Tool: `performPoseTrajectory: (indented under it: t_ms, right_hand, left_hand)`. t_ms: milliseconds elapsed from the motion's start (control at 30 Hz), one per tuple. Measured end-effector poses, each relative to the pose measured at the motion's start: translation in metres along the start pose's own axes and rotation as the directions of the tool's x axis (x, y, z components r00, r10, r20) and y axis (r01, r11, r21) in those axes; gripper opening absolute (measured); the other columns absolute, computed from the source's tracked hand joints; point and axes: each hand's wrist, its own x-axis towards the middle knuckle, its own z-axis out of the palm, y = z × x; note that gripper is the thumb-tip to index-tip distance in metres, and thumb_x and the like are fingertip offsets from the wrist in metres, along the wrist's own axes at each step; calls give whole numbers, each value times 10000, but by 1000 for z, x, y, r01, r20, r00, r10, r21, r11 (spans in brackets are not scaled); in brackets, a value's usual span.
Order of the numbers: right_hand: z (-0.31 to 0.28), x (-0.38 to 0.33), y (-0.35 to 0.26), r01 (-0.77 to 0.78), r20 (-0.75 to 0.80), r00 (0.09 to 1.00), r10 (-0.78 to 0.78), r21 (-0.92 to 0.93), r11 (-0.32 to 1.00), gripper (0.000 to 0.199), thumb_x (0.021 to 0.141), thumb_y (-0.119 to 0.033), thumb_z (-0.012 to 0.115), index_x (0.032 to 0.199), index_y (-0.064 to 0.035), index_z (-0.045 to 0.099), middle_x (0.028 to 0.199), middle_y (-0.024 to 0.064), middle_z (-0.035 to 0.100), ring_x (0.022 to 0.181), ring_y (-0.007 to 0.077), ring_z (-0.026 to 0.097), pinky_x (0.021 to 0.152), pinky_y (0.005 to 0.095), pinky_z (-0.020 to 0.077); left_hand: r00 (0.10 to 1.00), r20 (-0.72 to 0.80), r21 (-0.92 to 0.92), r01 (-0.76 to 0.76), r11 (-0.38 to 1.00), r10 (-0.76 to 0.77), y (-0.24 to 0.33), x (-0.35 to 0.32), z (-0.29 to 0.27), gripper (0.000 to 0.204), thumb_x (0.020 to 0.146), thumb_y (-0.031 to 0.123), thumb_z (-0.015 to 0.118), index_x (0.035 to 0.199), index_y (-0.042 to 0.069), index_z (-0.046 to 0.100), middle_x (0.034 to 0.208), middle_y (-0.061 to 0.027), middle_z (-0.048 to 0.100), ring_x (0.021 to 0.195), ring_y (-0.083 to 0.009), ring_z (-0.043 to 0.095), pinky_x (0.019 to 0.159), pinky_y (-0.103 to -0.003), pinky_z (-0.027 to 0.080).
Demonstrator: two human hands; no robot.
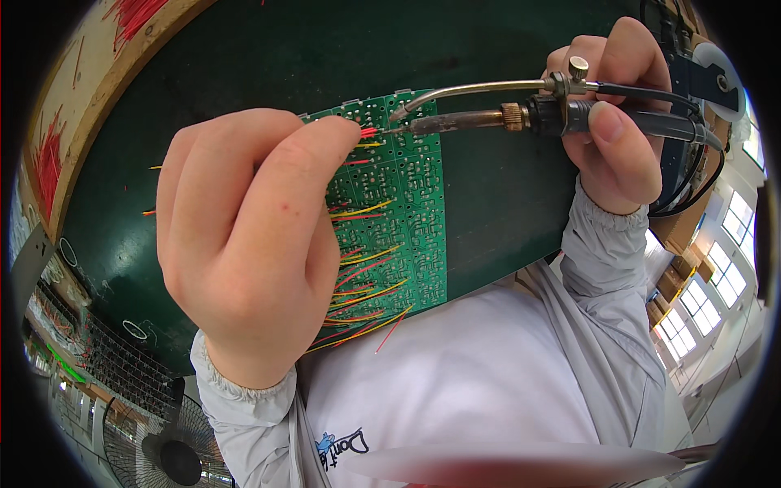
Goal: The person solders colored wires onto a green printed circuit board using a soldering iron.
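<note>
Pinching a red wire (368, 132) in the left hand (252, 203), above a board (423, 203) reaching right of that grip; clasping an iron (468, 121) in the right hand (626, 130), aimed just beside the wire. Seemingly soldering; calling next for steady wire, brief heat.

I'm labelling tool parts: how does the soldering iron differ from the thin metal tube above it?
The soldering iron looks straight, while the metal tube bends down toward its tip. The soldering iron's shaft is thicker and darker; the metal tube is slim and shiny. Both end over the green circuit board.
</note>
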Motion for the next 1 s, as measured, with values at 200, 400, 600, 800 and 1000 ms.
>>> performPoseTrajectory:
  t_ms: [200, 400, 600, 800, 1000]
  right_hand:
    - [0, 0, -1, -15, 13, 1000, 16, -31, 999, 293, 836, -209, 706, 878, -116, 432, 837, 40, 518, 722, 106, 428, 610, 245, 353]
    - [4, 3, 1, 17, -7, 1000, -17, -23, 1000, 283, 830, -199, 694, 876, -115, 428, 815, 34, 508, 687, 95, 395, 591, 239, 330]
    - [0, 2, -1, -15, 30, 999, 16, -10, 1000, 277, 832, -201, 685, 881, -110, 428, 828, 38, 511, 693, 97, 410, 581, 229, 336]
    - [3, 2, -3, -29, -4, 1000, 29, -11, 1000, 282, 828, -199, 691, 880, -111, 429, 811, 34, 500, 681, 83, 387, 571, 231, 328]
    - [15, 5, 15, 65, -100, 994, -40, 260, 964, 368, 793, -67, 775, 844, -113, 414, 632, 68, 540, 500, 100, 416, 464, 239, 337]
  left_hand:
    - [1000, 11, -4, -7, 1000, 7, 0, 1, -1, 311, 740, -163, 675, 958, 40, 762, 903, -79, 639, 745, -193, 621, 625, -294, 493]
    - [1000, 18, -5, -21, 1000, 21, -2, 0, -1, 338, 715, -173, 662, 960, 36, 763, 903, -81, 634, 750, -199, 620, 631, -296, 494]
    - [999, 29, -29, -12, 1000, 13, -1, 1, -3, 365, 697, -184, 651, 969, 31, 764, 906, -84, 629, 747, -191, 613, 626, -282, 481]
    - [1000, 15, -49, -18, 999, 19, -3, 1, 1, 373, 691, -187, 649, 974, 27, 765, 908, -84, 628, 736, -182, 607, 621, -276, 475]
    - [1000, 28, -32, -7, 999, 8, -4, -2, -2, 379, 689, -194, 641, 974, 22, 767, 909, -83, 629, 736, -173, 608, 618, -271, 473]
